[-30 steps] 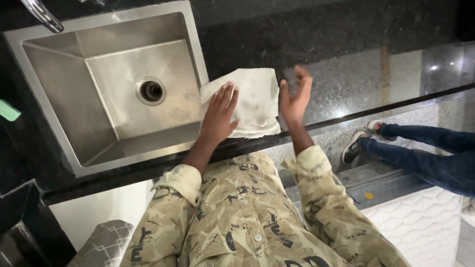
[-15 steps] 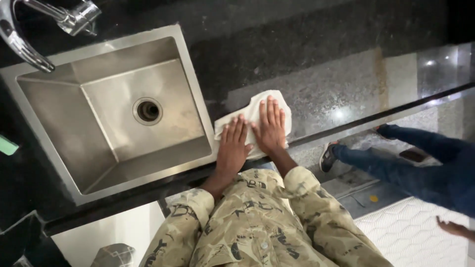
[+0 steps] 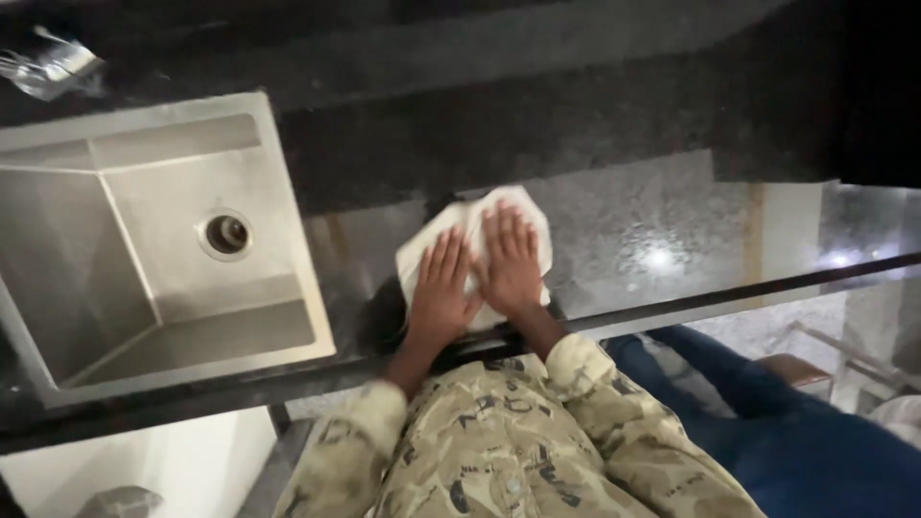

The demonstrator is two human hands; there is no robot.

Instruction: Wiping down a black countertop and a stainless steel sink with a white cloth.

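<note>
Head view, looking straight down. Left hand [image 3: 441, 293] laid flat, palm down, fingers straight and slightly spread, pressing on the near-left part of a white cloth [image 3: 480, 230]; nothing gripped, only pressed. Right hand [image 3: 510, 264] likewise flat and open, palm down, fingers together and pointing toward the far edge, resting on the middle of the same cloth just beside the left hand, thumbs close or touching. Cloth crumpled, lying on the black granite countertop [image 3: 652, 221] close to its near edge, its far corner showing beyond the fingertips, its left margin showing beside the left hand. Stainless steel sink [image 3: 278, 249] set into the countertop well to the left of the cloth, rectangular, with a round drain [image 3: 226, 234] in its floor; a strip of bare countertop between sink rim and cloth. Part of a metal tap [image 3: 48, 65] blurred at the far-left corner. Both forearms in sleeves of a beige patterned shirt [image 3: 508, 451], reaching over the near edge. Below the near edge on the right, another person's leg in blue trousers [image 3: 796, 441], apart from both hands. Picture somewhat blurred, fine folds of the cloth hard to make out.
</note>
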